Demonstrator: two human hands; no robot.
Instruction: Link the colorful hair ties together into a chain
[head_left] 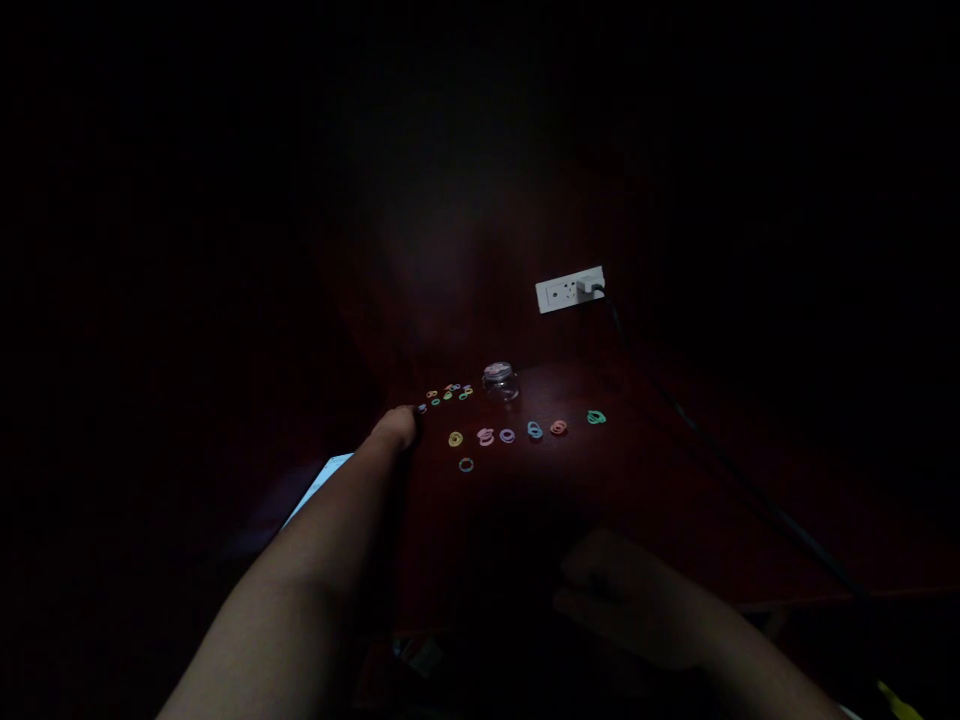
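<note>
My left hand [397,426] reaches forward at the left, beside a loose group of small coloured bands [448,396]; its fingers are mostly hidden in shadow. My right hand [622,600] hangs dim and blurred near the front edge, fingers curled, whatever they hold too dark to make out. Between the hands a row of small piles of bands runs across the dark red table: yellow [455,439], pink [485,437], purple [507,436], blue [535,430], orange [559,427] and green [596,417]. One multicoloured band [466,465] lies nearer me.
Behind the row stands a clear lidded jar [500,383]. A white power socket [570,290] with a plug is on the wall, its dark cable [720,455] running down to the right. A lit screen [319,485] lies left of my left forearm.
</note>
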